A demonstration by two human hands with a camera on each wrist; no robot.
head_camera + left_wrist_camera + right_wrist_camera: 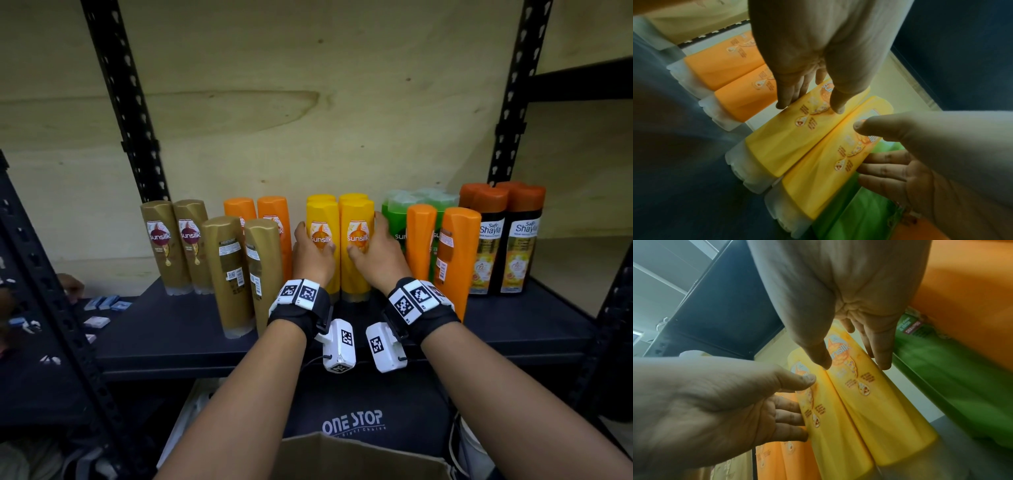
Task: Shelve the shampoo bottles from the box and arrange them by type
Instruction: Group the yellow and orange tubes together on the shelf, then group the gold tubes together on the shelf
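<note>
Yellow bottles (339, 246): 2 upright, touching, on the shelf (178, 329), between my hands.
Left hand (312, 257): clasps the left bottle.
Right hand (371, 255): clasps the right bottle.

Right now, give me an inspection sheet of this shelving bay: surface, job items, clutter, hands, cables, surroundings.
Surface: dark shelf board, bottles standing on it.
Job's things: two front yellow bottles side by side, two more behind; gold bottles at left, two with back labels forward; orange bottles behind those, two more orange in front of green bottles; black Shayla bottles at right.
Clutter: small boxes on the neighbouring shelf.
Hands: left hand grips the left yellow bottle, right hand the right one.
Cables: thin wire at the left wrist unit.
Surroundings: plywood back panel, black uprights, cardboard box below.
</note>
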